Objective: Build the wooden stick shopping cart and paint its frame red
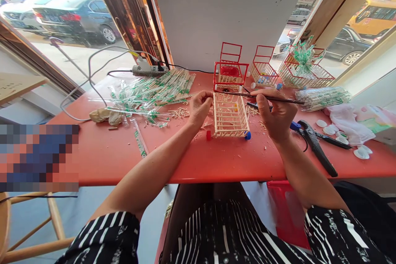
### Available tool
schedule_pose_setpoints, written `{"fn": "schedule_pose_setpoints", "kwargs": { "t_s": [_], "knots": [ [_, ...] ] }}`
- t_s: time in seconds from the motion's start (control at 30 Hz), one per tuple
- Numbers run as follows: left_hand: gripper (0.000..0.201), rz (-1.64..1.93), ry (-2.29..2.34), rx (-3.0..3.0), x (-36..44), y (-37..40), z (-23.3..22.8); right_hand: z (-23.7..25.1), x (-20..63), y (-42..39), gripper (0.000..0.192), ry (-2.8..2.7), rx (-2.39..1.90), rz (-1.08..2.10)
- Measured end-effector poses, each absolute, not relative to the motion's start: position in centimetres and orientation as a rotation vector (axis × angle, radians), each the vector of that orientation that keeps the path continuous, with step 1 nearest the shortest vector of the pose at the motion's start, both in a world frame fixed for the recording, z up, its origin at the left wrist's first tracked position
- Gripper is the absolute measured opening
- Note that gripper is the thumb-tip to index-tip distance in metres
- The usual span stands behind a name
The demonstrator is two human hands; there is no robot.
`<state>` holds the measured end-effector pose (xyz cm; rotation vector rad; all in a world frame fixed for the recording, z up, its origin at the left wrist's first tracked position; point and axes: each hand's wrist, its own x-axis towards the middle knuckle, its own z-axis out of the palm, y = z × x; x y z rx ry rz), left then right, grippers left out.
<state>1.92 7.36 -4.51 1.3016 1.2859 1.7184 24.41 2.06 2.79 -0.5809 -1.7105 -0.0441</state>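
Observation:
A small shopping cart model [231,121] built from thin wooden sticks stands in front of me. Its far handle end is painted red, and red and blue bottle caps serve as wheels. My left hand [200,109] is closed in a pinch at the cart's upper left corner. Between the fingers of my right hand [276,111] is a thin dark paintbrush [291,100], lying across the cart with its tip toward the left, by the red-painted part. Behind the cart is a red container [229,71], partly hidden by the red frame.
Wrapped chopsticks [167,86] and torn wrappers spread over the left side. More stick carts [265,72] stand at the back right, one holding green-printed wrappers [305,55]. A glue gun [315,148], cutters, white caps [361,152] and a power strip [150,69] lie on the red table [198,169].

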Motion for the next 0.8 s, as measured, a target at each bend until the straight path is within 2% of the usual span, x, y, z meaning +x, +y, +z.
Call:
{"fn": "schedule_pose_setpoints", "kwargs": {
  "t_s": [0.3,0.47,0.8],
  "knots": [
    [0.022,1.704,1.309,1.310,1.91,7.39,-4.49,2.36,24.30,2.01,0.026,-1.772,-0.693,0.039],
    [0.021,1.697,1.280,1.299,1.91,7.30,-4.38,2.59,24.40,2.04,0.019,-1.773,-0.642,-0.017],
    [0.022,1.700,1.273,1.294,1.98,6.97,-4.11,2.91,24.29,1.77,0.023,-1.810,-0.656,-0.048]
  ]
}}
